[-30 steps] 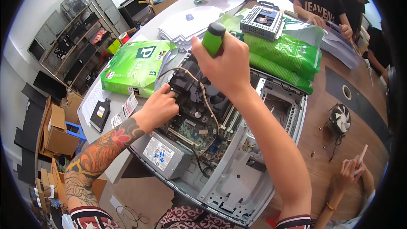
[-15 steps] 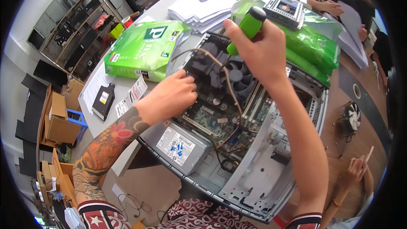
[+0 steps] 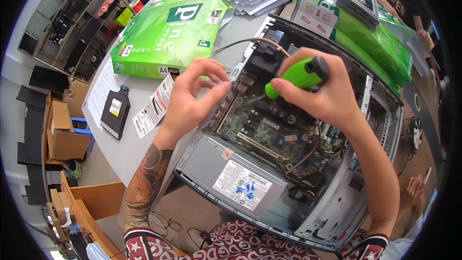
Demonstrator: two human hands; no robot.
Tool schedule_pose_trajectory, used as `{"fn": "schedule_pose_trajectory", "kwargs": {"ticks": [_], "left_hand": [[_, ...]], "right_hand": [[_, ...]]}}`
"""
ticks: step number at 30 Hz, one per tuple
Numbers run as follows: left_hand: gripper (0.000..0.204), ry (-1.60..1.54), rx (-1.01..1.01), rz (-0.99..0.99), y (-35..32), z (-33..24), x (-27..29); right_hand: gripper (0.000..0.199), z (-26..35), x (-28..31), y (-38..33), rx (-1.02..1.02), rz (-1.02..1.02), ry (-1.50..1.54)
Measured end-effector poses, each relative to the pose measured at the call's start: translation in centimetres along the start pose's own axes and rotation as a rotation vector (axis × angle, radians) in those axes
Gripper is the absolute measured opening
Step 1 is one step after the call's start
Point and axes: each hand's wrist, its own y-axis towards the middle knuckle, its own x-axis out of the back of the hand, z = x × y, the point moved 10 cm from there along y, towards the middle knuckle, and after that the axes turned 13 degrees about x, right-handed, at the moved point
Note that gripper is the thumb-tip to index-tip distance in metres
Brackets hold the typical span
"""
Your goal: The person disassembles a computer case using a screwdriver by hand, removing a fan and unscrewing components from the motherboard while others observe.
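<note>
Screwdriver (image 3: 299, 74) with green handle gripped in closed right hand (image 3: 321, 91), tip down on circuit board (image 3: 269, 125) inside open computer case (image 3: 337, 202) (lying flat on grey surface (image 3: 130, 149)), left hand (image 3: 192, 98) loosely curled, empty, beside case edge, green paper ream (image 3: 163, 33) nearby.

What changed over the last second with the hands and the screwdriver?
The right hand tipped the green screwdriver from upright to slanting, tip down toward the board. The left hand lifted off the parts inside the case, fingers now pinched beside the tip. The grip on the screwdriver stayed.
</note>
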Motion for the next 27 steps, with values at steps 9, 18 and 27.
{"fn": "schedule_pose_trajectory", "kwargs": {"ticks": [9, 18, 27], "left_hand": [[0.019, -0.002, -0.101, -0.005, -0.2, 0.5, -0.2], [0.016, -0.006, -0.132, -0.007, -0.2, 0.3, -0.1], [0.014, -0.008, -0.118, -0.025, -0.1, 0.4, -0.2]], "right_hand": [[0.015, 0.1, -0.6, -0.2, 0.039, 0.014, -0.137], [0.016, -0.4, -1.0, -0.2, -0.036, 0.013, -0.147], [0.016, -0.5, -0.8, -0.3, -0.029, -0.020, -0.106]]}}
